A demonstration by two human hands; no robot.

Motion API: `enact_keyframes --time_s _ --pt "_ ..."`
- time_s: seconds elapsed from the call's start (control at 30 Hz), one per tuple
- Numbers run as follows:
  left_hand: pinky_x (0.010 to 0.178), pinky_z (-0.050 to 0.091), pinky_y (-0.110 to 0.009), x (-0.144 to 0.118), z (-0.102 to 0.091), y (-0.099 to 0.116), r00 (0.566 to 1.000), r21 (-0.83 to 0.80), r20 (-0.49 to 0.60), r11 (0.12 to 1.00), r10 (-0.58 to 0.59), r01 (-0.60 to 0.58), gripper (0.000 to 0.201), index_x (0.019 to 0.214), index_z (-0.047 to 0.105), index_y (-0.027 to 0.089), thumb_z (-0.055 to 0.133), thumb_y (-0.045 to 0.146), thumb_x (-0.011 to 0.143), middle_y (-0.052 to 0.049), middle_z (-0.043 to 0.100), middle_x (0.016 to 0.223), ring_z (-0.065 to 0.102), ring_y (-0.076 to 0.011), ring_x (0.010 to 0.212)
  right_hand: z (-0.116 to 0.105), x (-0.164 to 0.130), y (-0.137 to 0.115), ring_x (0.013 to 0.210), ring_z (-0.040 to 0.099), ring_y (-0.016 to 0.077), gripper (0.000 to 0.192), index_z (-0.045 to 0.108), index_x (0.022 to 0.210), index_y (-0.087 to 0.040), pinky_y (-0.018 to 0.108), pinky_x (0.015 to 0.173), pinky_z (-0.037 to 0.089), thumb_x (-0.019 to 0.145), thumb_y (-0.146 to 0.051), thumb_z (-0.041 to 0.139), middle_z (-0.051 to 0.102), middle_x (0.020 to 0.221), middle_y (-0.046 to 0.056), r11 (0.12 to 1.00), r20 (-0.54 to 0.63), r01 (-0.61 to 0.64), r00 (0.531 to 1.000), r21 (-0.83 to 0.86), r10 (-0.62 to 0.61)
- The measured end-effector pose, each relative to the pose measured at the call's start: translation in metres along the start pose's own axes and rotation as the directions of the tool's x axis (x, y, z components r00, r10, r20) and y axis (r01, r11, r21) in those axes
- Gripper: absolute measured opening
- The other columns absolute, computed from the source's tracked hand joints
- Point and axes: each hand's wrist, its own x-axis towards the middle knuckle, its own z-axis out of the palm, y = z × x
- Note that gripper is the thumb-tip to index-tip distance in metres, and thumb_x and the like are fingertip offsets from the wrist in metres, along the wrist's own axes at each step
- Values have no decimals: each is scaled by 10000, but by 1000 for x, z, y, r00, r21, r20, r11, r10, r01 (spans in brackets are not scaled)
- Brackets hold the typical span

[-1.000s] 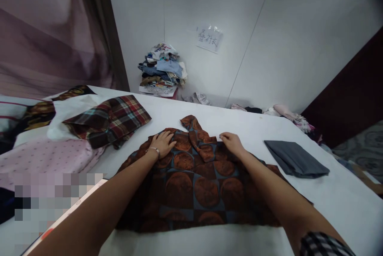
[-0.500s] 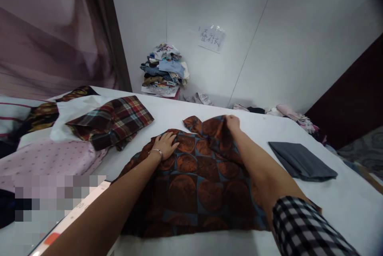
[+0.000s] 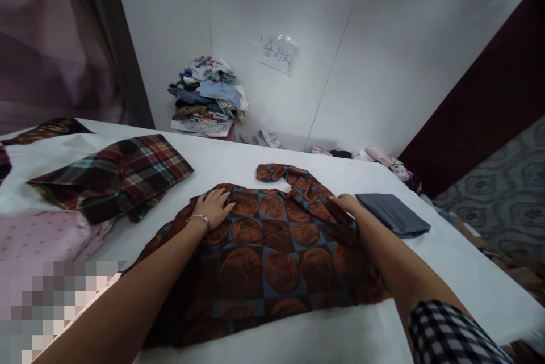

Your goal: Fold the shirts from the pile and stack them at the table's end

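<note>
Shirt (image 3: 281,273): right beneath the left hand (image 3: 214,209), reaching across to the right hand (image 3: 347,205).
Left hand: fingers spread wide, palm down on the shirt.
Right hand: fingers drawn together at the shirt, can't tell whether they're pinching!

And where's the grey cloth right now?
In the head view, the grey cloth lies right of centre on the white table, just right of the right hand and the brown shirt.
</note>
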Motion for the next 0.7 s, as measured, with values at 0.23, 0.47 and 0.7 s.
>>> enact_keyframes --time_s 0.23,0.47,0.7 --pt "1143 198 -497 -3 -4 2 995 48 6 994 -102 102 642 1424 424 179 282 539 911 -101 309 1556 236 -253 1439 0 -8 32 952 651 217 278 723 961 -136 244 733 439 881 -251 483 719 992 135 996 -111 -75 991 -45 70" --pt "1138 204 -518 -4 -5 2 993 73 -1 990 -120 119 645 1423 425 184 286 543 905 -108 329 1547 248 -267 1433 6 -16 35 1079 615 264 387 643 1172 -101 330 886 455 910 -295 434 670 1146 181 999 -177 -38 984 -32 31" --pt "1139 203 -512 -5 -7 2 993 70 0 991 -115 114 636 1424 421 189 279 535 909 -106 323 1550 238 -257 1439 40 -56 -19 1286 475 215 426 592 1283 -223 377 1094 343 916 -388 450 549 1376 80 714 -37 695 718 82 -695"
